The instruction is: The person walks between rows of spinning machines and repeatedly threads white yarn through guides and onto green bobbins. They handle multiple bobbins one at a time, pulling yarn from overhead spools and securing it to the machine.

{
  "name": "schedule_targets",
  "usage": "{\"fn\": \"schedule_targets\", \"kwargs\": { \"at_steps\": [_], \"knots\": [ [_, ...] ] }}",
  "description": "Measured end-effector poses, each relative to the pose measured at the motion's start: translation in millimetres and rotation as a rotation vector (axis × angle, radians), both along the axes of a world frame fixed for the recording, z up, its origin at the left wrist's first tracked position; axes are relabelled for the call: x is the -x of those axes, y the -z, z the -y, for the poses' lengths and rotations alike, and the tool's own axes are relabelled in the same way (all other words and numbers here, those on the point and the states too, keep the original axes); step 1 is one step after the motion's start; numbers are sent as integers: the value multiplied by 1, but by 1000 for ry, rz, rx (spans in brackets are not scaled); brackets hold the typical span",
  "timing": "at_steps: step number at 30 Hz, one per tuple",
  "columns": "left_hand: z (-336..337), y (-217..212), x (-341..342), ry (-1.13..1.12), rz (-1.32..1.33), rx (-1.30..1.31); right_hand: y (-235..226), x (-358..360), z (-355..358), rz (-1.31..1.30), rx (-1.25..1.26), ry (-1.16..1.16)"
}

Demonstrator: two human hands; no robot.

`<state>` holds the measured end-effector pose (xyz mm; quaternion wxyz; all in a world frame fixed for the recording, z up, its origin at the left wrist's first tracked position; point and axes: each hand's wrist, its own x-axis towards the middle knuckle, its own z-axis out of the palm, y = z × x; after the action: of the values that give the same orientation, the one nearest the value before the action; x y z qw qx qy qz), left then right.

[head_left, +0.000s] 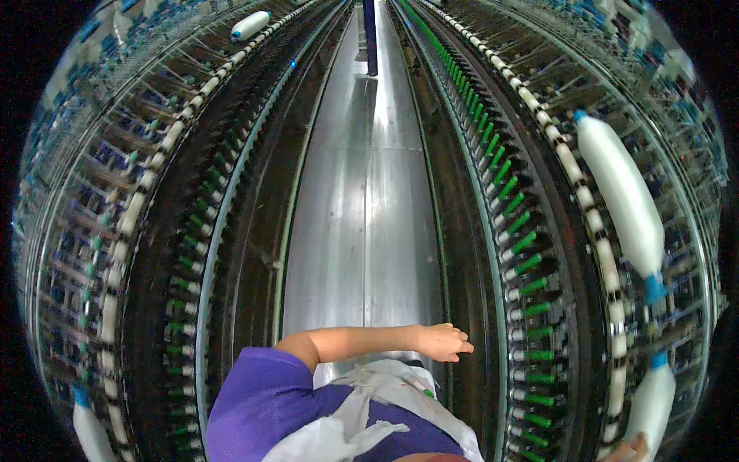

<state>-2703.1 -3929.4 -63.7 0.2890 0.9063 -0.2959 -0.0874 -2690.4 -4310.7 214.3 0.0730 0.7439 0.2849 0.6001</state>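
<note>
Ahead, a long, shiny grey strip (pixel 331 192) runs away from me, a seam down its middle and a dark upright bar (pixel 371 46) at its far end. Machinery stands along both sides: a row of green bobbins (pixel 527 263) on my right, a darker row (pixel 185 262) on my left, and beyond each a segmented white rail. Plump white bobbins with blue ends sit farther out, one (pixel 250 26) far up on the left, another (pixel 622 189) large on the right.

My left forearm lies bent across in front of me, out of a purple sleeve (pixel 258 393) and above the white cloth (pixel 354 427) at my waist. The left grip (pixel 443 341) points right, back uppermost, over the strip's right edge; its fingers bend loosely, and I cannot tell whether they hold anything. Low on the right, my right grip (pixel 635 449) meets the lower part of a white bobbin (pixel 654 400); it is blurred and cut off, so I cannot tell how tightly it closes.

Any lettering on the machines is too small to read.
</note>
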Motion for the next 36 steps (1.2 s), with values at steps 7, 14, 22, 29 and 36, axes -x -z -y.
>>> {"fn": "schedule_targets", "kwargs": {
  "at_steps": [7,14,22,29,36],
  "knots": [
    [-255,21,-134,-326,257,-78,108,-205,-260,-725,-219,-262],
    [-516,35,-122,-949,-101,-254,208,-412,-682,-1145,-124,-910],
    [-763,113,-143,-1186,-661,-260,359,-477,-986,-1367,679,-1030],
    [-988,98,-438,-858,-291,-171,402,-669,-1012,-1680,860,-257],
    [-1176,92,-700,-811,-88,-207,446,-872,-1229,-1666,846,-132]
  ]
}}
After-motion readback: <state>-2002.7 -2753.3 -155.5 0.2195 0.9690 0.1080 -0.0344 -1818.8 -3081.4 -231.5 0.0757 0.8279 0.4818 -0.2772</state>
